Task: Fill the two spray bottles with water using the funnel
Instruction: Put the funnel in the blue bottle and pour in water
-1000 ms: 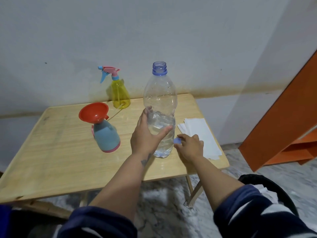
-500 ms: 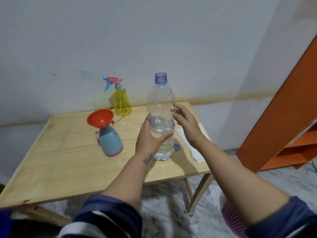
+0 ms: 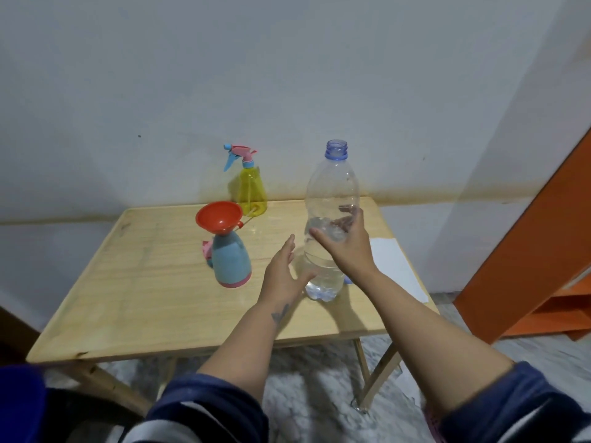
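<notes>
Water bottle (image 3: 332, 193): clear plastic, uncapped, blue threaded neck; stands upright on the table, water filling roughly its lower third.
Right hand (image 3: 347, 247): wrapped round the middle of the water bottle from the right; thumb lies across the near face, fingers curl round the far side and show through the plastic.
Left hand (image 3: 283, 274): just left of the water bottle's lower part, fingers straight and loosely together, pointing away; thumb reaches toward the bottle's base, contact cannot be told.
Blue spray bottle (image 3: 231, 262): upright on the table, left of the left hand and clear of it; pink base ring, no spray head on it.
Funnel (image 3: 219, 216): red, seated in the neck of the blue spray bottle.
Yellow spray bottle (image 3: 252, 190): at the table's far edge by the wall, pink and blue spray head fitted, behind the funnel.
Bottle cap (image 3: 347, 280): blue, on the table just right of the water bottle's base, partly hidden by the right wrist.
Paper (image 3: 396, 270): white sheets on the right side of the table.
Table (image 3: 144, 282): light wood, folding legs.
Change from half a second earlier: the left hand then gripped the water bottle and has since let go; the right hand, then only reaching with spread fingers, has taken hold.
</notes>
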`<state>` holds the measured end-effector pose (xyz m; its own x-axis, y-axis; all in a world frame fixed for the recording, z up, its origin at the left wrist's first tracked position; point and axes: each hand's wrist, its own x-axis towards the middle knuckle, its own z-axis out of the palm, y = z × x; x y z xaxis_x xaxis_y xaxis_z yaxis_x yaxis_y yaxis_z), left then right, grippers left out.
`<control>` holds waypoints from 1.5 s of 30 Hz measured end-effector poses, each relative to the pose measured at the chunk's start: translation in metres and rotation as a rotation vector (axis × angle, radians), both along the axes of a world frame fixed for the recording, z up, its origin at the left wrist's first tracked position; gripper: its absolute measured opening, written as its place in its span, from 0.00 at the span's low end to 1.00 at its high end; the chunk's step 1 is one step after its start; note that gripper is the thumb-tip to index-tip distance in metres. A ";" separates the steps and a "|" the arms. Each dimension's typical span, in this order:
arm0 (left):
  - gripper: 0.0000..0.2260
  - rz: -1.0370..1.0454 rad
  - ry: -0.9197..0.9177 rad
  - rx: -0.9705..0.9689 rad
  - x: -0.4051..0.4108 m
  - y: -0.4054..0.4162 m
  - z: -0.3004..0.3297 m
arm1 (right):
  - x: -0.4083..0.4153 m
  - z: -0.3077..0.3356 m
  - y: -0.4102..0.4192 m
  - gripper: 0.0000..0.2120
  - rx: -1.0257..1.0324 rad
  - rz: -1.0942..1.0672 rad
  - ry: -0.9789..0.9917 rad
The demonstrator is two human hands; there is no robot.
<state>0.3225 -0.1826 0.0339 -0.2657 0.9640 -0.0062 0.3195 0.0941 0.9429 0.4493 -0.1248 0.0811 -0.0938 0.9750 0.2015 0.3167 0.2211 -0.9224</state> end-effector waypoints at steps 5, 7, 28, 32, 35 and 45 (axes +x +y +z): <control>0.25 0.250 0.150 0.050 -0.035 -0.026 -0.013 | -0.002 0.005 0.002 0.34 0.015 -0.013 -0.126; 0.18 0.362 0.227 0.097 -0.048 -0.032 -0.012 | -0.005 0.009 0.001 0.34 0.043 -0.022 -0.193; 0.28 0.484 0.142 -0.023 -0.120 0.016 -0.021 | -0.025 0.065 0.037 0.51 0.189 0.376 -0.857; 0.28 0.473 0.134 -0.018 -0.123 0.015 -0.021 | -0.031 0.069 0.040 0.52 0.153 0.455 -0.973; 0.28 0.464 0.128 -0.033 -0.125 0.016 -0.019 | -0.035 0.072 0.043 0.52 0.138 0.480 -1.035; 0.28 0.443 0.108 -0.049 -0.129 0.018 -0.019 | -0.051 0.084 0.049 0.54 0.027 0.540 -1.163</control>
